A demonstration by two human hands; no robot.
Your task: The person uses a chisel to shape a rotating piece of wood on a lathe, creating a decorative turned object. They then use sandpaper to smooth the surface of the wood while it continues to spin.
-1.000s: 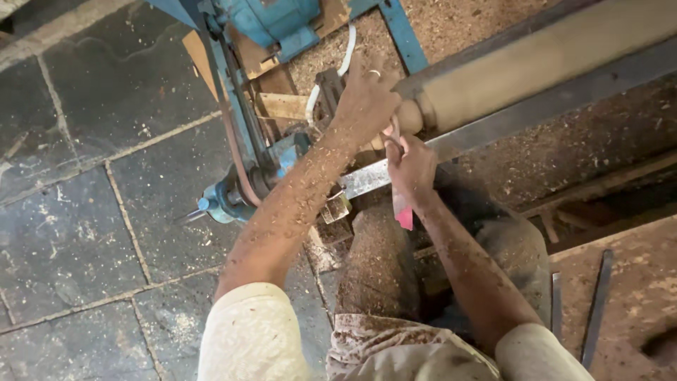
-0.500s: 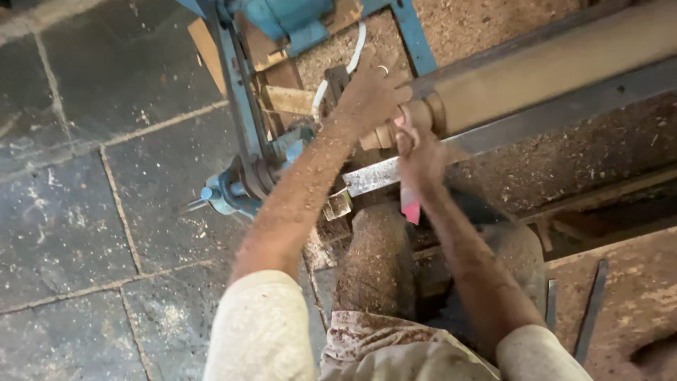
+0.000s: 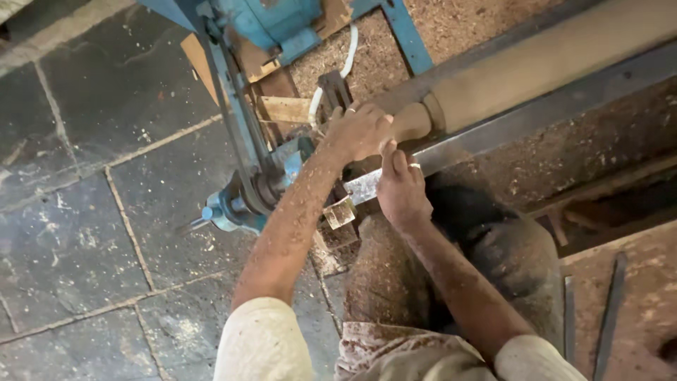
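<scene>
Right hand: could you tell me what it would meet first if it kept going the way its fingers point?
The right hand points up toward the wooden cylinder; it would probably meet its narrow turned end first, though depth is unclear.

Dusty workshop floor

Dark stone slabs with pale joints cover the left side, sprinkled with wood chips. Sawdust lies thick at the top, by a blue metal frame. Soft, even daylight.

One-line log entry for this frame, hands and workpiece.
left hand: on narrowed end of wooden cylinder | right hand: at metal rail, contents unclear | floor: stone slabs, sawdust
</scene>
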